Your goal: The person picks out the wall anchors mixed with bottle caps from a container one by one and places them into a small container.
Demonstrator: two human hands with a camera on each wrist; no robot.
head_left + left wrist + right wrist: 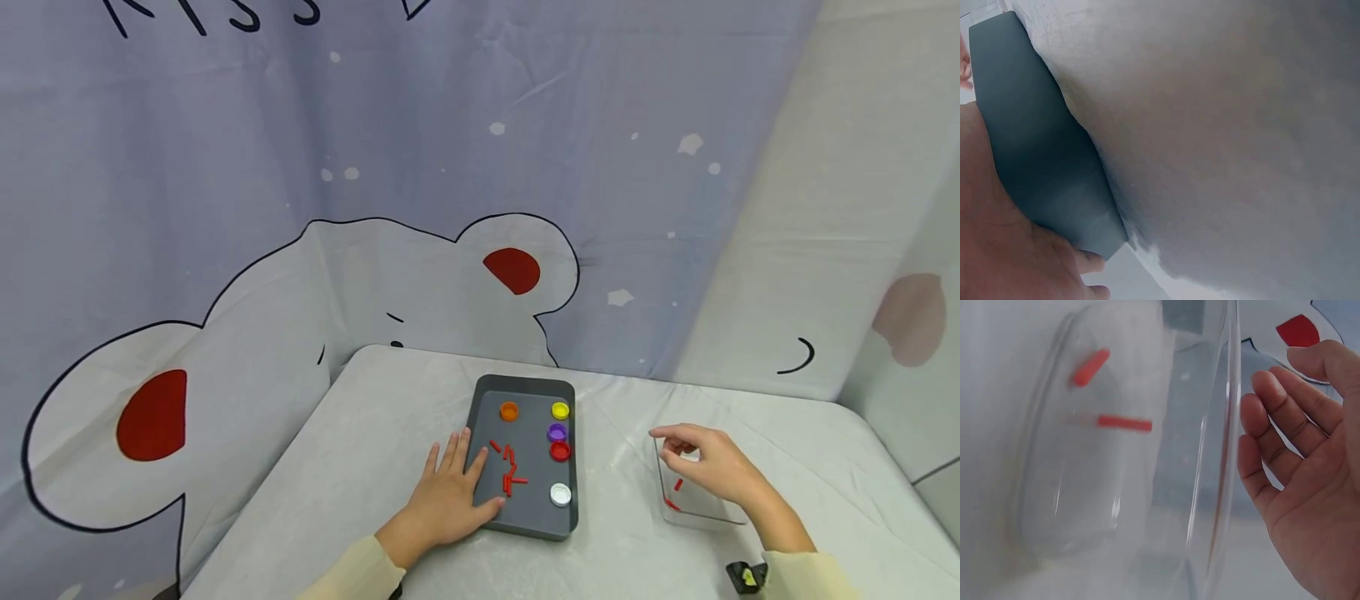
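Observation:
My left hand (446, 504) lies with fingers spread along the left edge of a dark grey tray (536, 508), fingertips over its rim. Several short red sticks (496, 446) lie loose on the tray's left half. Over a clear plastic box (705, 520) on the right hovers my right hand (716, 465), fingers loosely bent and holding nothing. In the right wrist view, its thumb and fingers are apart beside the box wall. Two red sticks, one of them this stick (1124, 422), rest at the bottom of that box.
Small round caps stand on the tray: orange (509, 411) at the back left, then yellow (560, 410), purple (557, 432), red (560, 451) and white (560, 494) down the right side. A white cloth (622, 517) covers the table, with a printed curtain (420, 167) behind.

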